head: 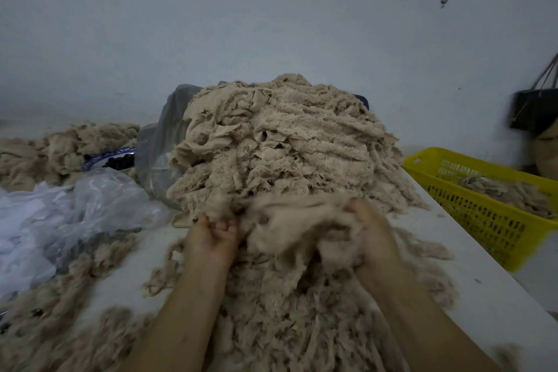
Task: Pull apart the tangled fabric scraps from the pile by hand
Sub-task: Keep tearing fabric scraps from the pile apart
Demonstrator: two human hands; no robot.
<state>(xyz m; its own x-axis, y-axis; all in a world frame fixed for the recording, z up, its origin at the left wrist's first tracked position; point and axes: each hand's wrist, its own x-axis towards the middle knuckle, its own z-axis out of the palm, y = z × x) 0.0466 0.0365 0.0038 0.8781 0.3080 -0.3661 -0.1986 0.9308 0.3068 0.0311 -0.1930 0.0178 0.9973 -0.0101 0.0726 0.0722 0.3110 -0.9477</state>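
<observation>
- Big beige pile (280, 142) of fabric scraps heaped on the white table (471, 263), right against the pale wall.
- At the near foot of the pile, left hand (213, 235) curled into a fist, clenched tight on a tuft of the scraps.
- Just right of it, right hand (370, 232) clamped over a bunched clump (296, 226) of the same beige cloth, fingers buried in it.
- Clump stretched between the two hands, blurred, touching the base of the pile.
- Nearer than the pile, loose shredded strips (302, 320) spread over the table under both bare forearms.
- Right of the pile, yellow basket (495, 220) at the table edge, a few scraps lying inside.
- Left of the pile, crumpled clear plastic bag (75, 208); grey plastic sheeting pressed against the pile's left flank.
- Further left of the pile, second low heap (69, 145) of beige scraps along the wall.
- Far right of the pile, dark bag (534, 112) hanging against the wall.
</observation>
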